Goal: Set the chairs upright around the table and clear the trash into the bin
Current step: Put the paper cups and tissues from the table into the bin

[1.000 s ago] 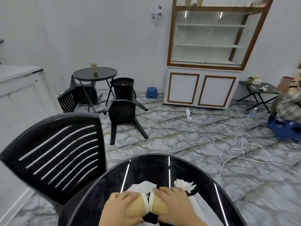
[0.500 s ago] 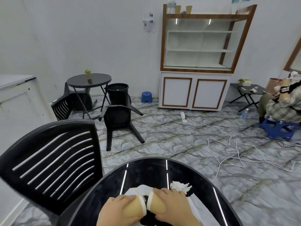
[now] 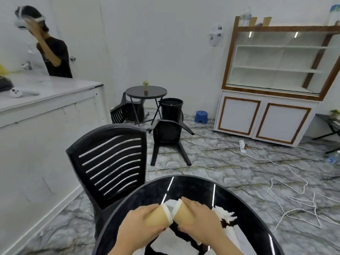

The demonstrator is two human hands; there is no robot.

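My left hand grips a tan paper cup and my right hand grips a second tan paper cup; their white rims meet above the round black table. White crumpled tissues and paper lie on the table under and beside my hands. A black slatted chair stands upright at the table's left. Farther off, one black chair lies tipped with its legs toward me, and another lies on its side by the small round table. A black bin stands behind the tipped chair.
A white counter runs along the left, with a person behind it. A display cabinet stands at the back right. White cable trails over the marble floor, with a power strip, a blue stool and a low folding table.
The view has swung left, bringing the counter and the person behind it into sight. My hands still hold the two cups rim to rim, now tilted into a shallow V.
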